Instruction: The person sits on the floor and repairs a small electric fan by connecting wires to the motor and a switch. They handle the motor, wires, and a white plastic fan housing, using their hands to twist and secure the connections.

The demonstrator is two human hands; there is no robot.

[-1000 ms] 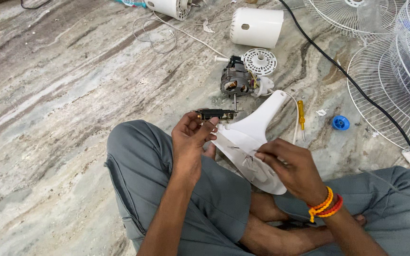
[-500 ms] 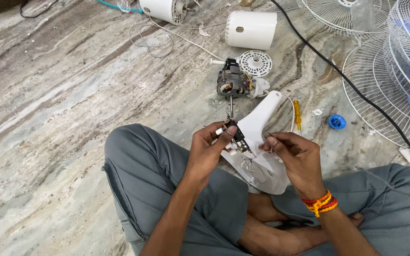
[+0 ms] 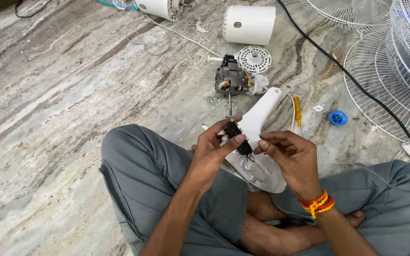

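Two bare hands worked over the lap: the left hand (image 3: pixel 212 151) pinched a small black switch block (image 3: pixel 238 137) between thumb and fingers, above the white plastic fan housing (image 3: pixel 262 142); the right hand (image 3: pixel 290 156), fingertips nearly closed, met its lower end, whether gripping a wire could not be told. Good practice: steady the block, pull gently. Counted on the marble floor (image 3: pixel 72 95): one bare motor (image 3: pixel 231 80), one yellow-handled screwdriver (image 3: pixel 298 109), one blue cap (image 3: pixel 338 117).
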